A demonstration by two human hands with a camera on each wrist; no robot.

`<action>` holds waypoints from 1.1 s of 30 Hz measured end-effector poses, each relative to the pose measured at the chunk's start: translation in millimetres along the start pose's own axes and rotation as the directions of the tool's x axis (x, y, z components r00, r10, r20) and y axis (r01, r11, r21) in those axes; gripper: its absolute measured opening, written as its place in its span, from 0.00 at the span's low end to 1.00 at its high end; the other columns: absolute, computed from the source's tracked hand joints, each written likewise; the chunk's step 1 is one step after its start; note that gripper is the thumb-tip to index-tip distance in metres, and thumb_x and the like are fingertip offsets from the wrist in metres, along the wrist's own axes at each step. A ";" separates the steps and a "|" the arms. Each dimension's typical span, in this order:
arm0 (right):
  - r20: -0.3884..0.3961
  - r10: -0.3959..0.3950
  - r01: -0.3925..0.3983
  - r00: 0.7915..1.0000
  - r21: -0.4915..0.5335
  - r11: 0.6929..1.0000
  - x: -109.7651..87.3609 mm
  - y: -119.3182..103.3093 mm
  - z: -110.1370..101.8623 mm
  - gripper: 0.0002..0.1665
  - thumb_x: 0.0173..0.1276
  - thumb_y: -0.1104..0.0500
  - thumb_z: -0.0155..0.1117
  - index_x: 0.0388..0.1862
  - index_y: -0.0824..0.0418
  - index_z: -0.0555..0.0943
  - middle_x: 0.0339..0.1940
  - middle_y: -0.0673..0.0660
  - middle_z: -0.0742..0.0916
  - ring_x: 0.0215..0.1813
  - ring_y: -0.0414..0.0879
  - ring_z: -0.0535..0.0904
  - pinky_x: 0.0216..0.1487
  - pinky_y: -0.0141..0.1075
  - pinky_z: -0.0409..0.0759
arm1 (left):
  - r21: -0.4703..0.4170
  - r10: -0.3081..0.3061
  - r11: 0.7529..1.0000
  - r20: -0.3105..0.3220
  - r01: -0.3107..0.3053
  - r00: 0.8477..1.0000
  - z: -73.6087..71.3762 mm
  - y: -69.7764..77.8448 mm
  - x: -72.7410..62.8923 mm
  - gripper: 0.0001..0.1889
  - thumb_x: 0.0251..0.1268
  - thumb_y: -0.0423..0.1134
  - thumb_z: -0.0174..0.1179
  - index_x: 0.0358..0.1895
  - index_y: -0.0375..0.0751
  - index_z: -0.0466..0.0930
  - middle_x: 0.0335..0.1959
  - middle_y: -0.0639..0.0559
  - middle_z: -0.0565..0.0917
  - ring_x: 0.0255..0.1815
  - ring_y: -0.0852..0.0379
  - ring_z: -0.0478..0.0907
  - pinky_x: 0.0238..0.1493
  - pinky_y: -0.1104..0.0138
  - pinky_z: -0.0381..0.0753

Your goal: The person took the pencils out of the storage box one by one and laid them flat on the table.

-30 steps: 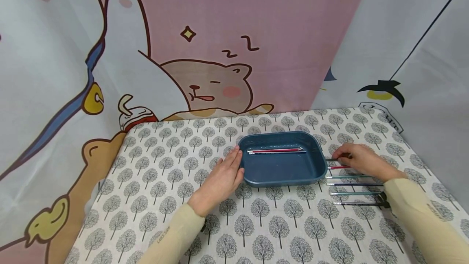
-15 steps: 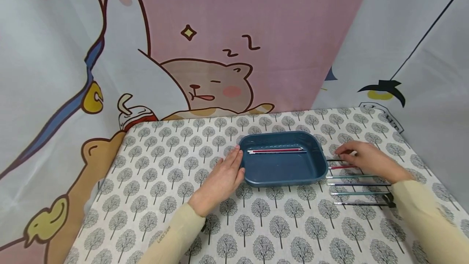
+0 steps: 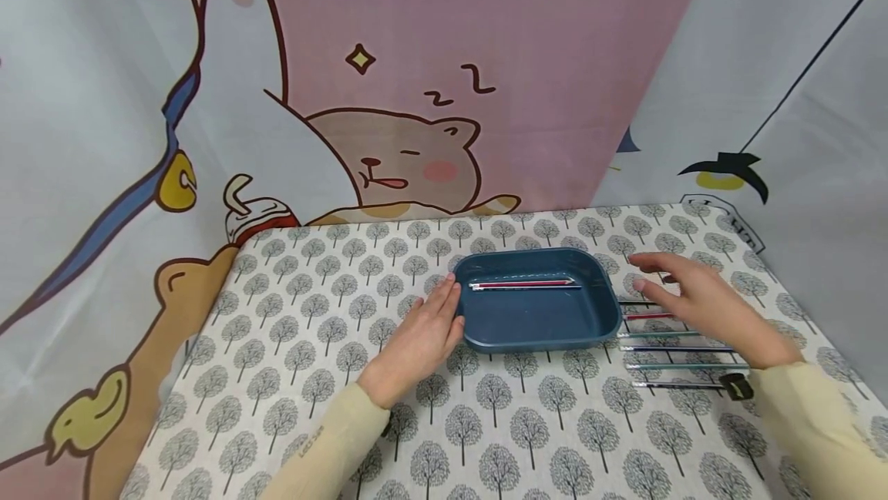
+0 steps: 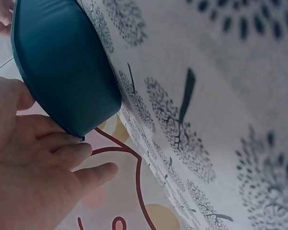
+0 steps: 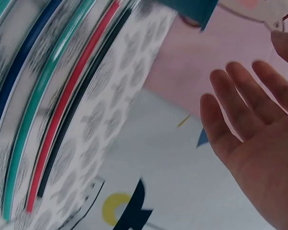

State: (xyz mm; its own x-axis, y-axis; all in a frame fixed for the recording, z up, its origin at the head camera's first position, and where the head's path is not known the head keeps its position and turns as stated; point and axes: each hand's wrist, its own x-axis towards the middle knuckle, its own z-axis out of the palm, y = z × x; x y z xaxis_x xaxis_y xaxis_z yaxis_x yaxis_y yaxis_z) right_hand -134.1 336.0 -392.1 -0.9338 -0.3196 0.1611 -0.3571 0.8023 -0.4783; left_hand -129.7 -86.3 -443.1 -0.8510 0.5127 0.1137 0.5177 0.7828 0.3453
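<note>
A dark blue plastic basin (image 3: 534,323) sits on the tree-print cloth; a red pencil (image 3: 520,283) and a dark one (image 3: 530,289) lie side by side in it. My left hand (image 3: 425,333) rests against the basin's left rim with its fingers straight; the left wrist view shows those fingers (image 4: 72,153) at the basin's (image 4: 62,62) edge. Over the far end of the pencil row, my right hand (image 3: 701,303) hovers with fingers spread and holds nothing. Nearest below it are a black pencil (image 3: 634,303) and a red pencil (image 5: 69,96).
Several more pencils lie roughly parallel right of the basin, including a green one (image 5: 41,86), a blue one (image 5: 17,62) and a black one (image 3: 676,385) nearest me. A cartoon-print curtain (image 3: 555,84) stands behind the table, with more fabric at both sides.
My right hand has come away from the far black pencil, its fingers spreading as it rises and shifts right. The left hand and the basin stay in place.
</note>
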 end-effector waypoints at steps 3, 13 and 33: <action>-0.030 -0.042 0.043 0.999 0.033 0.999 2.3 -14.6 6.6 0.31 0.78 0.54 0.65 0.74 0.63 0.72 0.69 0.66 0.80 0.62 0.62 0.79 0.53 0.50 0.79 | 0.002 -0.002 1.000 0.001 0.002 1.000 0.0 -0.2 -0.1 0.32 0.85 0.47 0.45 0.81 0.32 0.55 0.84 0.41 0.50 0.83 0.42 0.54 0.76 0.40 0.63; -0.091 -0.109 0.118 0.990 0.099 0.988 19.2 -54.1 27.5 0.33 0.74 0.55 0.69 0.75 0.60 0.72 0.71 0.63 0.79 0.69 0.65 0.74 0.58 0.63 0.76 | 0.002 0.008 1.000 -0.005 -0.008 1.000 -0.8 0.5 0.0 0.32 0.85 0.47 0.44 0.81 0.31 0.55 0.84 0.39 0.51 0.82 0.40 0.56 0.74 0.39 0.64; -0.074 -0.079 0.098 0.994 0.297 0.950 57.6 -80.3 81.6 0.30 0.79 0.47 0.62 0.74 0.57 0.74 0.72 0.55 0.79 0.74 0.56 0.71 0.70 0.60 0.70 | -0.002 0.002 1.000 0.003 -0.002 1.000 -0.2 0.1 0.3 0.32 0.85 0.47 0.44 0.81 0.32 0.54 0.84 0.39 0.52 0.83 0.43 0.53 0.75 0.40 0.63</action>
State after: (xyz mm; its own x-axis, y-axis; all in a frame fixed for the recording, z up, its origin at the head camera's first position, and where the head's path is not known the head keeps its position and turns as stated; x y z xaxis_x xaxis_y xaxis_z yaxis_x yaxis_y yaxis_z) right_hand -157.3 212.1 -414.8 -0.9017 -0.3437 0.2622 -0.4236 0.5814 -0.6947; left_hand -129.9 -86.1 -442.9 -0.8498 0.5151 0.1116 0.5190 0.7810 0.3473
